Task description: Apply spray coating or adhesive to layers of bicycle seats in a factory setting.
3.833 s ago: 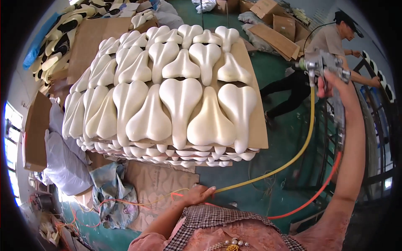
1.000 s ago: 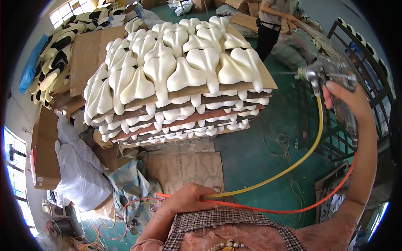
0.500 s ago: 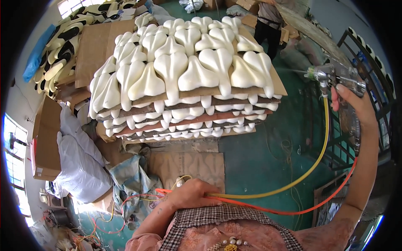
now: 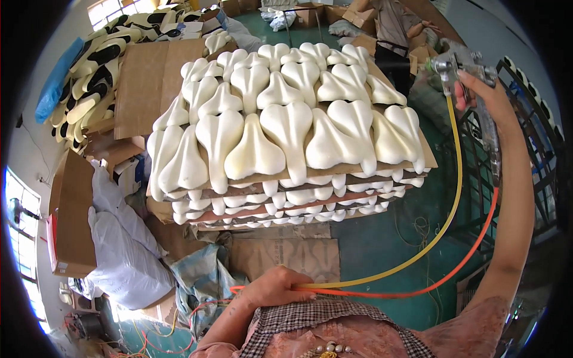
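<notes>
1. My right hand (image 4: pixel 486 89) is closed around a metal spray gun (image 4: pixel 456 64), raised beside the far right corner of the stacked cream foam seats (image 4: pixel 286 131).
2. My left hand (image 4: pixel 271 286), low by my waist, pinches the yellow hose (image 4: pixel 450 197) and red hose (image 4: pixel 477 244).

1. Bright, even daylight; windows (image 4: pixel 21 238) at lower left and upper left (image 4: pixel 110 9) blown out to white
2. Soft shadows under the stacked cream foam pieces (image 4: pixel 286 128)
3. Strong fisheye: straight edges bow near rim, black vignette at corners
4. Centre sharp; rim slightly soft, spray gun (image 4: pixel 456 65) a little blurred
</notes>
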Demonstrator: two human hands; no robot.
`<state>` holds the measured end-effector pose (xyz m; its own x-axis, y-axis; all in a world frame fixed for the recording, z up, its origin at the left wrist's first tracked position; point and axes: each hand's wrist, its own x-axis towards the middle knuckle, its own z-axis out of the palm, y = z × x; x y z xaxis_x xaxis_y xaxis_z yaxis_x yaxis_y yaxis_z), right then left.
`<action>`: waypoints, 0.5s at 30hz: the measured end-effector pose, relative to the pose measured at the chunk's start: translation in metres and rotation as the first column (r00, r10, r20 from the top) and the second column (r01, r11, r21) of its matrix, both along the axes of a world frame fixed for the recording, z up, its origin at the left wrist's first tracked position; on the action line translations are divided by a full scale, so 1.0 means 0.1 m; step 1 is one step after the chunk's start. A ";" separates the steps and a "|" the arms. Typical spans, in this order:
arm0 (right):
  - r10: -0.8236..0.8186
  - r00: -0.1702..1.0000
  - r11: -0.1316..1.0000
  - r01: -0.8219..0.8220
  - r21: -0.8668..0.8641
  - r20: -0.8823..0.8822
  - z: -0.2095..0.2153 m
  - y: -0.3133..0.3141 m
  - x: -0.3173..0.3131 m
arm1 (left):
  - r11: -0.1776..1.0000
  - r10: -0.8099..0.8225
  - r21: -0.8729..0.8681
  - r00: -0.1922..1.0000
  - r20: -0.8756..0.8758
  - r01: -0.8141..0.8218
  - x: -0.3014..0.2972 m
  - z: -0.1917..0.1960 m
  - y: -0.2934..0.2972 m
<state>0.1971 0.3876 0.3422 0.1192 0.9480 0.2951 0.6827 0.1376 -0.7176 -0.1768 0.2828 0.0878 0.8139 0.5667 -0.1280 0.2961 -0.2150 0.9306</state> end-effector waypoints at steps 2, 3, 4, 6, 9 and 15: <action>-0.020 1.000 0.999 0.020 -0.036 -0.008 0.00 0.04 -0.14 | 0.999 -0.026 -0.018 0.999 0.028 0.026 -0.13 -0.03 0.16; -0.025 1.000 0.999 0.025 -0.035 -0.004 0.00 0.02 -0.22 | 0.997 -0.074 -0.003 0.997 0.011 0.074 -0.20 -0.06 0.22; -0.032 0.999 0.999 0.032 -0.035 0.001 0.00 0.01 -0.29 | 0.992 -0.124 0.012 0.992 -0.007 0.124 -0.26 -0.07 0.28; -0.086 0.996 0.995 0.087 -0.038 0.039 0.04 -0.01 -0.39 | 0.988 -0.155 0.020 0.988 0.017 0.155 -0.33 -0.07 0.37; -0.086 0.986 0.993 0.096 -0.066 0.143 0.08 -0.20 -0.55 | 0.978 -0.208 0.016 0.975 0.082 0.207 -0.40 -0.05 0.50; -0.182 0.983 0.978 0.183 -0.103 0.026 0.08 -0.60 -0.76 | 0.954 -0.298 0.039 0.954 0.035 0.297 -0.40 -0.09 0.48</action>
<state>0.1212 0.3271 0.3500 0.2889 0.9364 0.1993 0.7015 -0.0654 -0.7096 -0.2164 0.3310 0.0783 0.9502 0.3018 -0.0774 0.1772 -0.3188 0.9311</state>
